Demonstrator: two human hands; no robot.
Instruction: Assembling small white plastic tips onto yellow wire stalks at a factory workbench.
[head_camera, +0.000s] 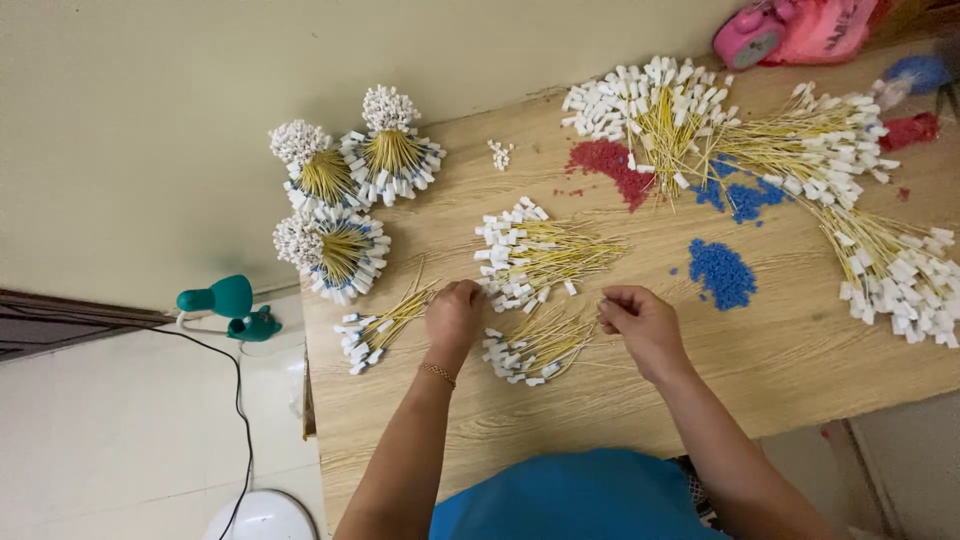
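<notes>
On the wooden table, near its front edge, we log two bare hands over loose yellow ties with white tags.

Left hand: curled palm down, fingers folded in, resting at the left end of the near pile of ties. We cannot tell whether it has hold of anything. A thin bracelet sits on the wrist.

Right hand: fingers drawn together in a pinch at the right end of the same pile; what the fingertips hold is too small to make out.

Other stock, as we count it:
- a middle pile of ties just beyond the hands;
- a small pile left of the left hand;
- three round tied bundles at the far left corner;
- large heaps of ties across the far right, running down the right edge;
- blue beads in patches, red beads beside them;
- a pink object at the far edge.

Off the table, left: a green desk lamp with a black cord.
</notes>
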